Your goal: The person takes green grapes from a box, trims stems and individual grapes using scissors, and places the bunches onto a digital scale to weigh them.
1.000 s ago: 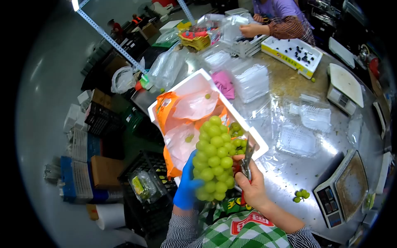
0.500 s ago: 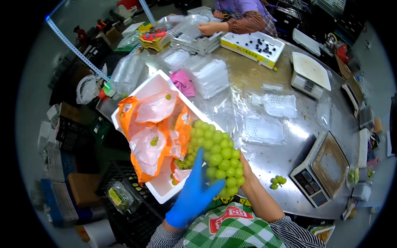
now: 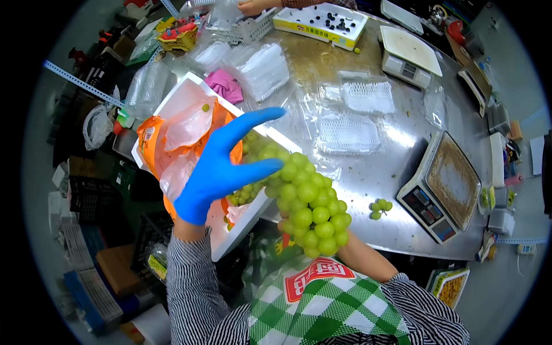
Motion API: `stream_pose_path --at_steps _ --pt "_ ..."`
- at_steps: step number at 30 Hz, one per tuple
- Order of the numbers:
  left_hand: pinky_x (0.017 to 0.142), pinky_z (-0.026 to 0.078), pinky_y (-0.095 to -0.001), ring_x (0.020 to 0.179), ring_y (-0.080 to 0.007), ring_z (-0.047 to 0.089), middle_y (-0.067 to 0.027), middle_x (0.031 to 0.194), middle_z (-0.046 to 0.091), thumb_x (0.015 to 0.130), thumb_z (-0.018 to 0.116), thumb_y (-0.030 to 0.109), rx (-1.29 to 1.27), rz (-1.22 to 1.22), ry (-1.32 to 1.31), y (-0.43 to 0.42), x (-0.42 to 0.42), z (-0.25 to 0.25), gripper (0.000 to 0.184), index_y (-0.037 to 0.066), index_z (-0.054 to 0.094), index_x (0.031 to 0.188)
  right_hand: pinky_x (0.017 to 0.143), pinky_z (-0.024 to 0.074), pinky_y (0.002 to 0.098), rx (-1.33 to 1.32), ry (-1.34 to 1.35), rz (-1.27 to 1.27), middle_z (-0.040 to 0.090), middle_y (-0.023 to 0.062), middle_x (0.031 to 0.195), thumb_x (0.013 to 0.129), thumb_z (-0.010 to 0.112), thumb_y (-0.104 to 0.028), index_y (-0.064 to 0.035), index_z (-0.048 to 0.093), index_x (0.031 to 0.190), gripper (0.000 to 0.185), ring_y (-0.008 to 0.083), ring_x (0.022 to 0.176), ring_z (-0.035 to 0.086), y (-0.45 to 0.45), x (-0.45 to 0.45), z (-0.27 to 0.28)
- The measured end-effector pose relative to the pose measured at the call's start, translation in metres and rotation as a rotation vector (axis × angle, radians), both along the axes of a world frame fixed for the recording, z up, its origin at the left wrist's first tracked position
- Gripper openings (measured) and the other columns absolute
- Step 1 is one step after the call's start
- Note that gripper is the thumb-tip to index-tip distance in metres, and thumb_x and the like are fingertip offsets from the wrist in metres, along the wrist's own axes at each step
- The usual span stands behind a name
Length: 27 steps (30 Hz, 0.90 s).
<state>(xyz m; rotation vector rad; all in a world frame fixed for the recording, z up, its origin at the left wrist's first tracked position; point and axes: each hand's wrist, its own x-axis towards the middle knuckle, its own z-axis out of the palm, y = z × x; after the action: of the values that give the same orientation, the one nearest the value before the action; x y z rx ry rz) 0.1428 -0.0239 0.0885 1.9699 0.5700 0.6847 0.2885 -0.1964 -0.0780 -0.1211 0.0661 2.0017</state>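
Your gloved left hand point(image 3: 217, 164) is hovering, fingers apart, beside the green grapes point(image 3: 313, 201). Your right hand point(image 3: 347, 248) is supporting them at the near edge of the tabletop point(image 3: 359, 181), its closure hidden.

The left hand point(image 3: 211, 172) is gloved in blue; the grape bunch point(image 3: 313, 201) is coloured light green. The apron point(image 3: 328, 313) is checked green and white, the sleeves point(image 3: 192, 273) striped dark and pale; the foam box point(image 3: 241, 230) is coloured white.

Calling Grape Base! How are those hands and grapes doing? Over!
Left hand: blue-gloved, open. Right hand: mostly hidden, holding green grape bunch. White box: partly blocked from view.
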Motion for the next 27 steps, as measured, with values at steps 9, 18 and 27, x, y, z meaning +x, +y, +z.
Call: stream_pose_path --at_steps 9,18,27 --pt "0.102 0.045 -0.0351 0.112 -0.0256 0.062 -0.0143 0.119 0.067 0.076 0.077 0.041 -0.043 -0.716 0.496 0.007 0.064 0.022 0.061 0.007 0.064 0.125 0.085 0.0509 0.0371 -0.254 -0.547 -0.133 0.059 0.0067 0.110 0.094 0.057 -0.031 -0.0084 0.053 0.122 0.036 0.0207 0.094 0.059 -0.030 -0.018 0.052" --pt "0.103 0.042 -0.0328 0.116 -0.0189 0.057 -0.0109 0.130 0.061 0.081 0.074 0.030 -0.555 -1.165 0.642 0.031 0.077 -0.031 0.069 0.009 0.049 0.141 0.085 0.0488 0.0531 -0.216 -0.256 -0.238 0.058 0.0127 0.122 0.095 0.052 -0.041 -0.0085 0.050 0.125 0.044 0.0288 0.105 0.059 -0.035 -0.032 0.059" --pt "0.110 0.035 -0.0327 0.130 -0.0205 0.047 -0.0126 0.144 0.047 0.086 0.066 0.024 -1.102 -0.898 0.442 0.022 0.054 -0.105 0.071 -0.001 0.038 0.146 0.090 0.0465 0.0527 -0.425 0.129 -0.301 0.059 0.0152 0.116 0.098 0.047 -0.041 -0.0040 0.051 0.123 0.045 0.0292 0.101 0.059 -0.043 -0.023 0.090"
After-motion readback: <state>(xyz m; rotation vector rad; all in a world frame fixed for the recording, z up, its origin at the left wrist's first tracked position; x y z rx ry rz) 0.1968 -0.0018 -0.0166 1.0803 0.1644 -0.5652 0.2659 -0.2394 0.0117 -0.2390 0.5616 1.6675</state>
